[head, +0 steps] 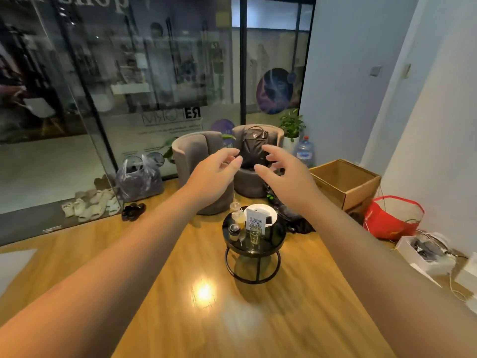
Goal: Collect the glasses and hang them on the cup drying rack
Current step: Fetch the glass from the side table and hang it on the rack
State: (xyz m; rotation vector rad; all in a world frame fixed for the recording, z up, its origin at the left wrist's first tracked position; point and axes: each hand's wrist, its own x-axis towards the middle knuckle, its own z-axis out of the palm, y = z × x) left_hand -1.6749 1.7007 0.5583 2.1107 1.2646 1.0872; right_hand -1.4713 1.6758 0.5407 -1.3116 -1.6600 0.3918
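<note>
A small clear glass with yellowish liquid stands near the front of a round black side table. A plastic cup with a straw and a short dark-lidded jar stand on the table's left side. My left hand and my right hand are stretched out in front of me, high above and beyond the table, fingers spread and curled, holding nothing. No cup drying rack is in view.
A QR-code stand and a white plate share the table. Behind stand two grey armchairs, one holding a black backpack. A cardboard box, red bag, water jug and cables lie right; shoes by the glass wall left.
</note>
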